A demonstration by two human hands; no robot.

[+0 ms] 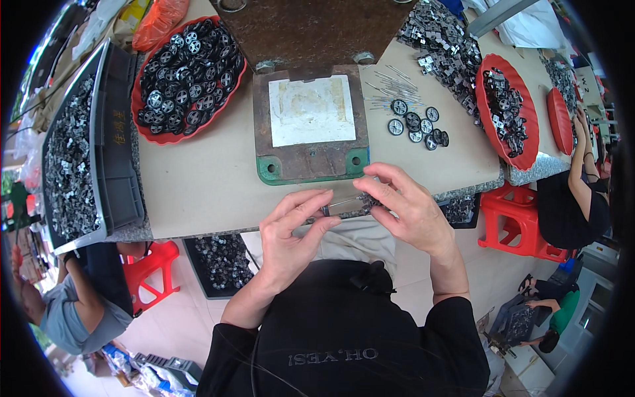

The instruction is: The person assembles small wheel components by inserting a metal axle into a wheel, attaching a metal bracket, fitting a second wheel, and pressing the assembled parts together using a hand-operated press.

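My left hand [288, 228] pinches a small dark wheel [325, 210] between thumb and fingers. From the wheel a thin metal axle [344, 201] runs toward my right hand [409, 206]. Closed too, my right hand grips a small dark part [369, 201] at the axle's other end; the fingers partly hide it. Both hands are over the table's near edge, just below a press base [311, 165] with a green front rim. Several loose wheels [415, 126] and a spread of thin metal rods [397, 89] lie to the right of the base.
A red bowl [159, 137] full of wheels stands left, beside a grey bin [119, 152] of small dark parts. To the right are a pile of metallic pieces [443, 49] and another red bowl [519, 155]. A brown plate [311, 33] rises behind the base. Other people sit on both sides.
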